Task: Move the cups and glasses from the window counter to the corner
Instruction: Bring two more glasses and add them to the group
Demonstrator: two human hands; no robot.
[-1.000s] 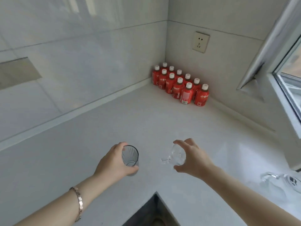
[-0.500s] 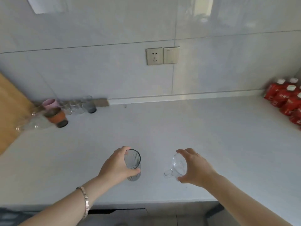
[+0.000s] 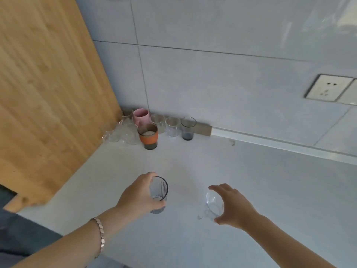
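Observation:
My left hand (image 3: 138, 193) grips a ribbed grey glass (image 3: 159, 196), held upright above the white counter (image 3: 212, 167). My right hand (image 3: 234, 207) holds a clear glass mug (image 3: 213, 206), its handle pointing down and left. In the far corner stand several cups: a pink cup (image 3: 142, 117), an orange-banded glass (image 3: 148, 135), a dark grey glass (image 3: 188, 128), a clear glass (image 3: 172, 126) and a cluster of clear mugs (image 3: 120, 132).
A wooden panel (image 3: 48, 84) rises along the left side of the corner. A grey tiled wall runs behind, with a socket (image 3: 328, 88) at the right. The counter's near edge lies at the lower left.
The view has swung left from the red bottles to the corner with the cups. Both hands still carry their glasses, now nearer to that corner.

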